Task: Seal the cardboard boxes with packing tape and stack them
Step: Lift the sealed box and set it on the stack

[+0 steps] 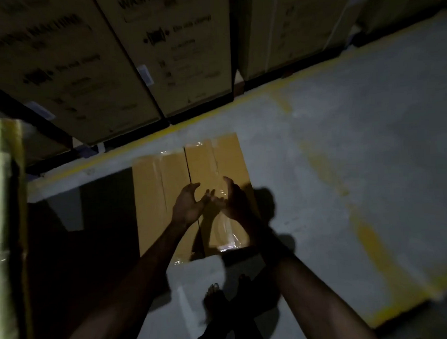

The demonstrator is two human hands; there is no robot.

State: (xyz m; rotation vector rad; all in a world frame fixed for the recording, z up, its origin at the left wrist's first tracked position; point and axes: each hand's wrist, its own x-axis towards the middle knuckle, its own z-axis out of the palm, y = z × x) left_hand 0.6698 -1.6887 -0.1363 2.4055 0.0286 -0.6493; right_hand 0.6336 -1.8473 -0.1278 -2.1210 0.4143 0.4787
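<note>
Surroundings: tall printed cartons (pixel 178 56) stand in a row behind a yellow floor line (pixel 265 89); a pale wrapped stack (pixel 6 227) fills the left edge; bare feet (pixel 216 299) stand on the grey floor (pixel 355 139).
Box: the cardboard box (pixel 155 197) lies on the floor ahead of the feet, flaps closed, clear tape (pixel 229 235) glinting on top.
Left hand: the left hand (pixel 188 203) is over the centre seam (pixel 188 165), fingers spread and loosely curled.
Right hand: the right hand (pixel 231 199) is just beside it, fingers spread, palms facing.
Contact: cannot tell whether either touches the box.
Room: open floor lies right of the box, deep shadow left.
</note>
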